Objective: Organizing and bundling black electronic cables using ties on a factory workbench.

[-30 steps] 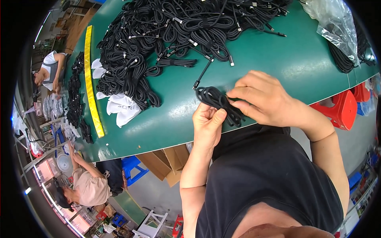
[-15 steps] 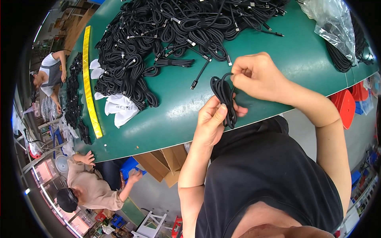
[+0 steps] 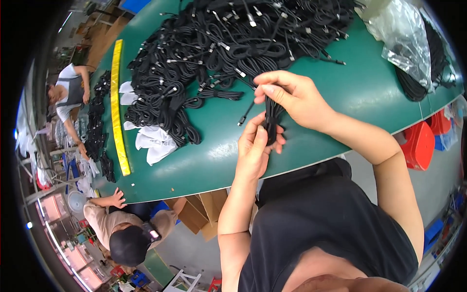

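Observation:
Between my hands is a coiled black cable point(image 3: 272, 113), held over the table's near edge. My left hand point(image 3: 256, 146) wraps its lower part, thumb in front and fingertips showing on the far side. At the upper end of the bundle, my right hand point(image 3: 294, 95) is closed with thumb and fingers pinched round it. One loose cable end with a metal plug point(image 3: 242, 120) lies on the table just left of the bundle. Beyond my hands spreads a large pile of black cables point(image 3: 233, 48), many bundled, with silvery plugs showing.
The green table point(image 3: 335, 82) carries a yellow strip point(image 3: 119, 112), white slips point(image 3: 154, 141) and a clear plastic bag point(image 3: 401, 44) over more cables. Two people work at the left. Cardboard boxes point(image 3: 197, 211) stand below the edge, red stools point(image 3: 419, 146) at the right.
My right hand has moved left from the coil's side onto its upper end. The bundle now stands more upright and narrower. The nearer person at the left has bent forward.

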`<action>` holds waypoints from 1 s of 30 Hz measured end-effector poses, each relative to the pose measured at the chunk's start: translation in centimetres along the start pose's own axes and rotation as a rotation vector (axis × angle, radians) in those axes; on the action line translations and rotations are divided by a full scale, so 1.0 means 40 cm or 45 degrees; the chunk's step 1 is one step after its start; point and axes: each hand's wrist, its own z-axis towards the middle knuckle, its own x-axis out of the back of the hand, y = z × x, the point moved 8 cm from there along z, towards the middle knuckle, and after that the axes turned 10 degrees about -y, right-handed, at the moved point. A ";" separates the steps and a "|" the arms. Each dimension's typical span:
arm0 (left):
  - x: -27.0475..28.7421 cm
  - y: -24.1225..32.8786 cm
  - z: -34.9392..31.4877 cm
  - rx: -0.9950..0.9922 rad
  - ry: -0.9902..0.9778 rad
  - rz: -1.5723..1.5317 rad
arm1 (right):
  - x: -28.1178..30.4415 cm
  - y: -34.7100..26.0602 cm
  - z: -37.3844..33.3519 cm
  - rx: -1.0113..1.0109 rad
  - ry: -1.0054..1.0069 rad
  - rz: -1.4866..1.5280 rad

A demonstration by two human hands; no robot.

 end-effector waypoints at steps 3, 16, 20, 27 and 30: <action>0.050 0.026 0.041 -0.121 0.103 0.224 | -0.012 -0.060 0.006 0.456 0.153 -0.493; 0.081 0.130 0.034 -0.490 0.272 0.132 | -0.036 0.002 0.064 0.138 0.214 0.199; 0.102 0.143 -0.010 -0.453 0.270 0.415 | -0.068 0.000 0.083 0.112 0.152 0.106; 0.221 0.147 -0.058 -0.415 0.550 0.592 | -0.241 -0.095 0.021 0.648 -0.140 -0.639; 0.251 0.140 -0.076 -0.354 0.570 0.631 | -0.248 -0.066 0.032 0.607 -0.170 -0.591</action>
